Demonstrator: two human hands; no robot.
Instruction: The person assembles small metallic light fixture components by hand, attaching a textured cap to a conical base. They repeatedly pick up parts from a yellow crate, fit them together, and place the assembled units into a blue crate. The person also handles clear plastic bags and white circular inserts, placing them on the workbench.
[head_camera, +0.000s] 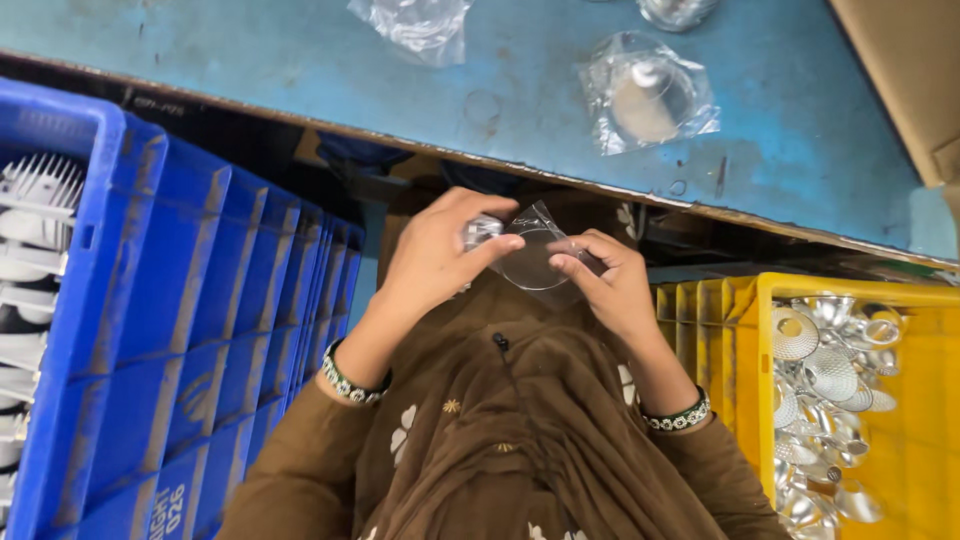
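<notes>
Clear bag (535, 262) w/ reflector pinched btwn left hand (432, 262) & right hand (612, 282).

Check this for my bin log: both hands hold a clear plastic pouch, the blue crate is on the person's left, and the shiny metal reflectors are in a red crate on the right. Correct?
Not quite. The head view shows the metal reflectors in a yellow crate, not a red one. The rest holds: the left hand and right hand hold the clear pouch, with the blue crate on the left.

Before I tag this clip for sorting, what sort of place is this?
Likely a small factory packing bench: a yellow crate of shiny metal reflectors, a blue crate, and bagged parts on a worn table.
</notes>
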